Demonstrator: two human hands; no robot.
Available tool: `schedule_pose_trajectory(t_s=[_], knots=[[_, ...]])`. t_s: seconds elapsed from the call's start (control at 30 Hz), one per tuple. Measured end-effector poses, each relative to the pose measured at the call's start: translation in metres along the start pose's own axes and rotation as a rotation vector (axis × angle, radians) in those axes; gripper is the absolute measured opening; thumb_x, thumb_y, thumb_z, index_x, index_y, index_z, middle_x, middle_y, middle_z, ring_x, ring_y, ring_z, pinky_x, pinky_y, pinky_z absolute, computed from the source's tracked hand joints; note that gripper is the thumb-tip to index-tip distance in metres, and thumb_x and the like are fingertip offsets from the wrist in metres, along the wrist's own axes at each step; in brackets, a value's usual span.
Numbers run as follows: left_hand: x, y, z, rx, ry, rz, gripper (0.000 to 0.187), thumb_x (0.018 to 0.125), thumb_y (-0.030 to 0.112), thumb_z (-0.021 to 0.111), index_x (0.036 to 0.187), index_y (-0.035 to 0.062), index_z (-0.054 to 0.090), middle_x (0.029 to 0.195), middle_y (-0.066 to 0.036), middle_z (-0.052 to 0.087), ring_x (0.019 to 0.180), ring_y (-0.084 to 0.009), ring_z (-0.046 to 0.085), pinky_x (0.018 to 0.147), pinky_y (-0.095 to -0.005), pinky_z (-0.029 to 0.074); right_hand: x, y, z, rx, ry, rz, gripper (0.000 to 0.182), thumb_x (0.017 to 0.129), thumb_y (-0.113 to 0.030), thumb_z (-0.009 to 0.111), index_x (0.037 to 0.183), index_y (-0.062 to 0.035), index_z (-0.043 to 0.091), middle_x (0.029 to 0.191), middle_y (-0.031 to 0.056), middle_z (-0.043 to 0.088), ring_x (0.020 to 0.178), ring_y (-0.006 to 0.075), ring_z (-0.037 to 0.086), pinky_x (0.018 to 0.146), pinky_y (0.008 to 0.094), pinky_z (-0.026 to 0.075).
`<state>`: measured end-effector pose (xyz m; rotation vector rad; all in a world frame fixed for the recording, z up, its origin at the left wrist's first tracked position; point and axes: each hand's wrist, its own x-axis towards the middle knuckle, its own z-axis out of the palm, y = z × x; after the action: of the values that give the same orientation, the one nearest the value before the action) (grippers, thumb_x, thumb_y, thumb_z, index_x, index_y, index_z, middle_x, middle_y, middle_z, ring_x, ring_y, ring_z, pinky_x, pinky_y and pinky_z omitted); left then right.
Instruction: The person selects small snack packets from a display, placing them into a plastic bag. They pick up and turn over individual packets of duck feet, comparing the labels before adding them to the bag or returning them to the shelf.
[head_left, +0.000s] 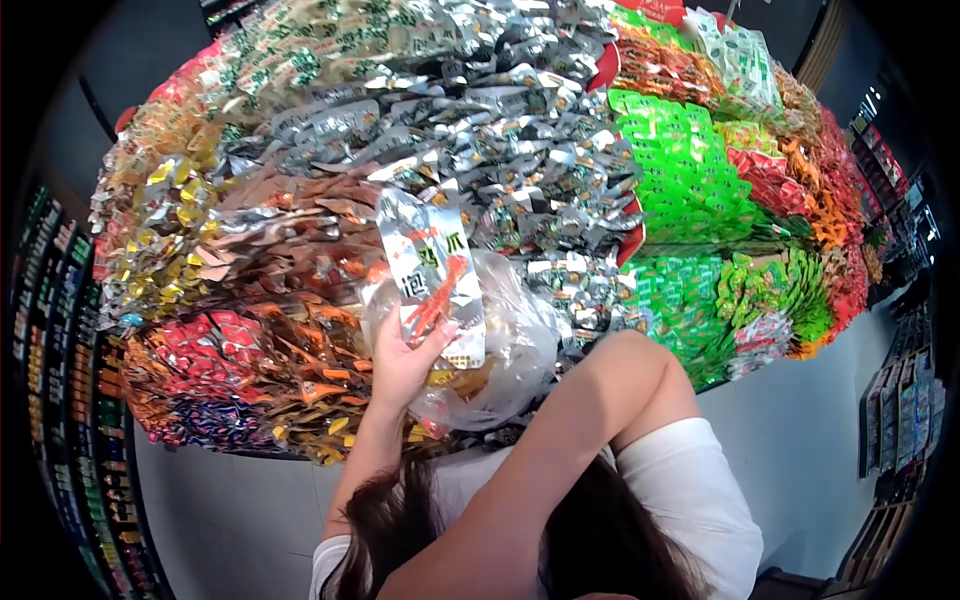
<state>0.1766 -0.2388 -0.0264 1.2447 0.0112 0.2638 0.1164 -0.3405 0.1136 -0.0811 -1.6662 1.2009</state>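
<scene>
My left hand (408, 362) grips a silver and white snack packet (458, 348) by its lower left side, thumb across the front. The packet is upright and faces me, with large dark characters and a picture of a reddish chicken foot. Right behind and below it is a clear plastic bag (520, 350), bulging, with some yellow and red packets showing through. My right arm (540, 450) is bent sharply, elbow pointing out over the display, and its forearm comes back toward the camera. The right hand lies outside the picture.
A wide display is heaped with packaged snacks: silver packets (420, 140), bright green packets (685, 165), brown-orange packets (300, 345) and red packets (215, 345). Stocked shelves (75, 380) stand at the left, more shelves (900, 410) at the right. Grey floor (800, 440) shows beside the display.
</scene>
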Motion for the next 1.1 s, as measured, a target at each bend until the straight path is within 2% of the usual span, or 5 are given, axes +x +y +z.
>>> schedule_pose_trajectory(t_s=[0.2,0.27,0.3,0.53,1.1], knots=[[0.003,-0.004,-0.008,0.016,-0.049,0.022,0.039,0.079,0.000,0.062,0.114,-0.0040,0.045,0.100,-0.006,0.058,0.089,-0.0101,0.056,0.080,-0.0238,0.045,-0.040,-0.056,-0.060,-0.545,0.425,0.377,0.025,0.088,-0.016,0.051,0.110,-0.0044,0.054,0.087,0.0053,0.056,0.078,0.0099,0.054,0.065,0.0250,0.043],[0.002,0.004,-0.004,0.759,0.132,0.488,0.039,0.079,0.002,0.064,0.113,-0.0039,0.046,0.099,-0.005,0.059,0.089,-0.0091,0.055,0.080,-0.0240,0.045,-0.048,-0.088,-0.092,-0.682,0.717,0.361,0.031,0.086,-0.013,0.056,0.115,-0.0020,0.054,0.086,0.0003,0.057,0.077,0.0058,0.052,0.067,0.0227,0.044],[0.000,-0.013,-0.013,0.091,-0.002,-0.042,0.039,0.078,0.003,0.065,0.112,-0.0036,0.047,0.099,-0.005,0.059,0.088,-0.0091,0.056,0.080,-0.0239,0.045,-0.052,-0.106,-0.111,-0.736,0.848,0.356,0.030,0.086,-0.015,0.057,0.113,-0.0030,0.055,0.084,-0.0006,0.057,0.077,0.0049,0.052,0.068,0.0227,0.045],[-0.002,0.001,-0.006,0.018,-0.012,-0.100,0.033,0.080,0.002,0.063,0.109,-0.0030,0.048,0.099,-0.006,0.059,0.088,-0.0088,0.056,0.080,-0.0241,0.046,-0.123,-0.232,-0.266,-1.650,1.363,0.427,0.026,0.084,-0.016,0.056,0.109,-0.0052,0.056,0.078,0.0013,0.058,0.073,0.0079,0.055,0.067,0.0233,0.044],[-0.003,0.006,-0.008,0.070,-0.062,-0.100,0.033,0.081,0.005,0.062,0.110,-0.0025,0.047,0.101,-0.006,0.057,0.091,-0.0093,0.054,0.082,-0.0241,0.044,-0.125,-0.220,-0.369,-2.028,1.165,1.247,0.059,0.068,-0.046,0.067,0.110,-0.0063,0.059,0.101,0.0154,0.062,0.093,0.0276,0.060,0.083,0.0379,0.044]])
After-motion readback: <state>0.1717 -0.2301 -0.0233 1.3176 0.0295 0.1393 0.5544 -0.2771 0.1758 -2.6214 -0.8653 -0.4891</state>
